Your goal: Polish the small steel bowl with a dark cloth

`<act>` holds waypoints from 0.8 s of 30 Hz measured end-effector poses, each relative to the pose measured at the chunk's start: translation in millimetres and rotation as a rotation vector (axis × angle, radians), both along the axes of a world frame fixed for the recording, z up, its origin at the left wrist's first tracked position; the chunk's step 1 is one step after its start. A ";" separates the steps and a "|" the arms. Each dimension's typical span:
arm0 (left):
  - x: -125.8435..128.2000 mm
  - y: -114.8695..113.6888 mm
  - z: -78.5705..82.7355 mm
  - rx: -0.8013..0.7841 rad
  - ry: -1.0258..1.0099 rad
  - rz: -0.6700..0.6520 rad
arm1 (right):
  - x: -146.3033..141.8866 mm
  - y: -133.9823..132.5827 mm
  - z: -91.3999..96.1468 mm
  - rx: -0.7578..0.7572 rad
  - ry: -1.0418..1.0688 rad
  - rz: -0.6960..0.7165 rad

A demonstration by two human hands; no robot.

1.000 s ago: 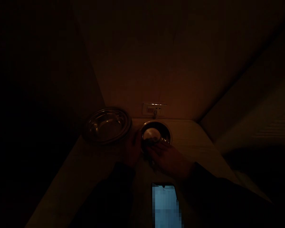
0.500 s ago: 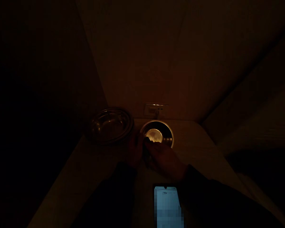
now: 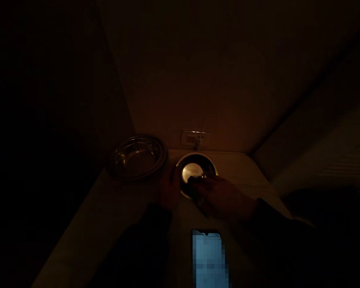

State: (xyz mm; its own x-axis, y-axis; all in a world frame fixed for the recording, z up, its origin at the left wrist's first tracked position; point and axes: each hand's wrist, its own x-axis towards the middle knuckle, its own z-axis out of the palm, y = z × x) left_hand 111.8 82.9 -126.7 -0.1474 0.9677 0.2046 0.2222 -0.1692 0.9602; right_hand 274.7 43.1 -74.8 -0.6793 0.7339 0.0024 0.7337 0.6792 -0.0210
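A small shiny metal bowl (image 3: 192,172) sits on the table near the wall. My left hand (image 3: 169,188) is closed on the bowl's left rim, with its thumb toward the inside. From the right, my right hand (image 3: 223,196) reaches over the near rim, its fingers closed on a dark cloth (image 3: 198,194) that hangs over the bowl's front edge. The cloth's exact kind is hard to make out in the dim light. Nearer to me lies a phone (image 3: 210,260) with a lit screen.
A wider metal basin (image 3: 138,158), which looks stacked, stands at the left back of the table (image 3: 87,224). Behind the bowl, a socket plate (image 3: 196,138) with something plugged in is on the wall. Very little light reaches the left side.
My right hand has moved to the right with the cloth, away from my left hand. My left hand stays at the bowl's left side.
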 end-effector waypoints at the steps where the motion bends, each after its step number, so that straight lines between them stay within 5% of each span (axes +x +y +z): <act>1: 0.4 -0.2 0.2 0.000 0.003 -0.002 | -0.9 0.0 0.1 -0.016 0.015 0.006; 8: -2.9 -0.1 2.3 -0.009 -0.012 0.014 | -23.2 -0.7 -14.6 -0.061 0.290 0.016; 15: -3.4 2.2 -2.1 0.023 0.019 -0.044 | 5.6 -4.2 -9.8 -0.004 0.085 0.089; 24: -4.7 3.2 2.3 -0.002 -0.030 -0.025 | -18.1 -4.8 -16.5 0.025 0.135 0.079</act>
